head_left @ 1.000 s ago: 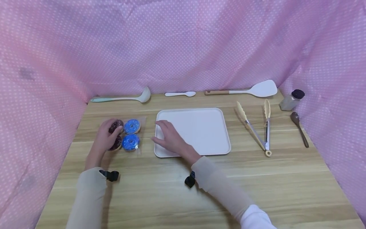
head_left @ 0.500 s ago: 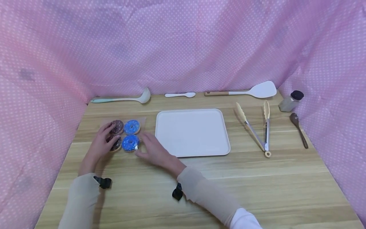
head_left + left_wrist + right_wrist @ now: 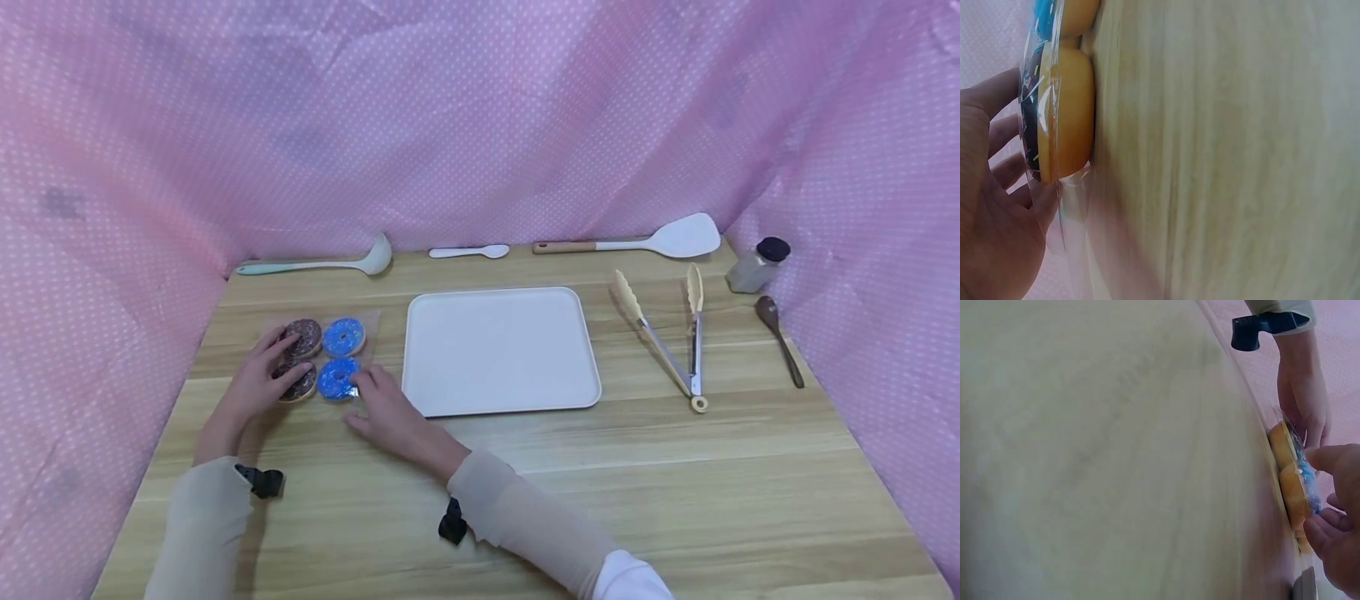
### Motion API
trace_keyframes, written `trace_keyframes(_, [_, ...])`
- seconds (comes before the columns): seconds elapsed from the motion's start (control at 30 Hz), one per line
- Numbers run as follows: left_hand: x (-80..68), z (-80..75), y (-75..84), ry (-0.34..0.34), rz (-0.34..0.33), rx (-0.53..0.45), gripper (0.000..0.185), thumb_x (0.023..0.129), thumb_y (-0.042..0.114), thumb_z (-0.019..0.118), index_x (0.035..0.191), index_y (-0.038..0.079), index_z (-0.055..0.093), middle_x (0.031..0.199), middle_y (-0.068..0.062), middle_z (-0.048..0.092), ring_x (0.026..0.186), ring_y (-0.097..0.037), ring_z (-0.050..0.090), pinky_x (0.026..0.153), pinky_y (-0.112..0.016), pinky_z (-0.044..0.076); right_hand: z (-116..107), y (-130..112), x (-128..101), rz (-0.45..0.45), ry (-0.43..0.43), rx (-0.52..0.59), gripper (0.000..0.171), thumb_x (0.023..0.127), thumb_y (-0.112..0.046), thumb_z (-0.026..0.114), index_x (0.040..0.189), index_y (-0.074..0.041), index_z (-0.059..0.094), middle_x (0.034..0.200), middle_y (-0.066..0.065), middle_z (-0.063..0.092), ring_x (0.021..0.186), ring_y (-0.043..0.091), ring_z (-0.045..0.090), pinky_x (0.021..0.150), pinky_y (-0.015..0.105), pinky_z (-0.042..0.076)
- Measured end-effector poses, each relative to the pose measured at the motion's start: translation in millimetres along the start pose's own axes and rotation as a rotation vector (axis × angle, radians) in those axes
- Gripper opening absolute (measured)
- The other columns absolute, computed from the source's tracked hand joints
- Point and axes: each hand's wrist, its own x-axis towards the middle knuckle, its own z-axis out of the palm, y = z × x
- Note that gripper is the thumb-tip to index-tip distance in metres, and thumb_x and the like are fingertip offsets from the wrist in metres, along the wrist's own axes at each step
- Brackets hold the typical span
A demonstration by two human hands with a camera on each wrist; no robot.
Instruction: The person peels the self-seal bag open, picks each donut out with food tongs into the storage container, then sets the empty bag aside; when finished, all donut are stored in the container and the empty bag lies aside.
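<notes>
Two chocolate donuts (image 3: 307, 335) and two blue-iced donuts (image 3: 344, 337) lie in a square under clear plastic wrap (image 3: 372, 323) on the left of the table. My left hand (image 3: 249, 390) rests its spread fingers on the chocolate pair, hiding part of their left side. In the left wrist view those fingers lie over the dark icing of a donut (image 3: 1071, 115), with loose wrap by the palm. At the pack's right side is my right hand (image 3: 393, 423), its fingertips at the nearer blue donut (image 3: 333, 379) and its thumb lower down.
A white tray (image 3: 501, 350) lies right of the donuts. Behind are a ladle (image 3: 371, 258), a white spoon (image 3: 468, 252) and a spatula (image 3: 682, 237). Spread tongs (image 3: 693, 367), a black-lidded jar (image 3: 757, 265) and a dark wooden spoon (image 3: 780, 337) are on the right.
My right hand has moved left from over the tray to the blue donuts. My left hand has shifted slightly left and nearer, uncovering more of the chocolate donuts.
</notes>
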Motion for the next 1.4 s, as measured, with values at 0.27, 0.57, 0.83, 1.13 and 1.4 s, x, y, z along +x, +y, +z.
trace_keyframes(0.27, [-2.0, -1.3, -0.5, -0.014, -0.019, -0.024, 0.067, 0.095, 0.037, 0.059, 0.144, -0.002, 0.035, 0.155, -0.026, 0.017, 0.138, -0.053, 0.017, 0.104, -0.07, 0.022, 2, -4, -3, 0.006, 0.066, -0.016, 0.04, 0.09, -0.022, 0.065, 0.122, -0.004, 0.051, 0.118, 0.005, 0.053, 0.107, 0.014, 0.053, 0.097, 0.02, 0.044])
trace_keyframes(0.57, [-1.5, -0.1, -1.6, -0.002, -0.015, -0.044, 0.067, 0.094, 0.035, 0.061, 0.144, -0.002, 0.036, 0.154, -0.027, 0.017, 0.139, -0.053, 0.015, 0.105, -0.07, 0.02, 2, -3, -5, 0.027, 0.142, 0.0, 0.018, 0.09, -0.015, 0.062, 0.106, -0.008, 0.06, 0.104, 0.001, 0.06, 0.095, 0.01, 0.058, 0.083, 0.014, 0.048])
trace_keyframes(0.83, [-0.5, 2.2, -5.1, 0.003, -0.018, -0.056, 0.067, 0.094, 0.035, 0.061, 0.144, -0.001, 0.036, 0.155, -0.026, 0.016, 0.14, -0.052, 0.014, 0.106, -0.069, 0.019, -1, 3, 1, 0.059, 0.161, 0.091, 0.004, 0.09, -0.012, 0.061, 0.088, -0.013, 0.064, 0.084, -0.005, 0.061, 0.077, 0.003, 0.054, 0.066, 0.008, 0.043])
trace_keyframes(1.13, [-0.9, 0.3, -6.5, 0.006, -0.037, -0.069, 0.066, 0.094, 0.036, 0.06, 0.144, 0.0, 0.036, 0.156, -0.024, 0.015, 0.141, -0.051, 0.013, 0.107, -0.069, 0.016, -14, 7, 1, 0.191, 0.13, 0.224, 0.008, 0.089, -0.011, 0.061, 0.083, -0.014, 0.065, 0.076, -0.007, 0.062, 0.067, 0.0, 0.053, 0.061, 0.009, 0.043])
trace_keyframes(1.4, [-0.7, 2.5, -6.1, 0.004, -0.022, -0.053, 0.068, 0.094, 0.035, 0.061, 0.145, -0.001, 0.035, 0.156, -0.025, 0.016, 0.14, -0.051, 0.014, 0.107, -0.068, 0.017, -19, 9, -2, 0.211, 0.117, 0.257, 0.004, 0.089, -0.011, 0.062, 0.085, -0.012, 0.064, 0.079, -0.004, 0.063, 0.07, 0.001, 0.055, 0.062, 0.01, 0.044])
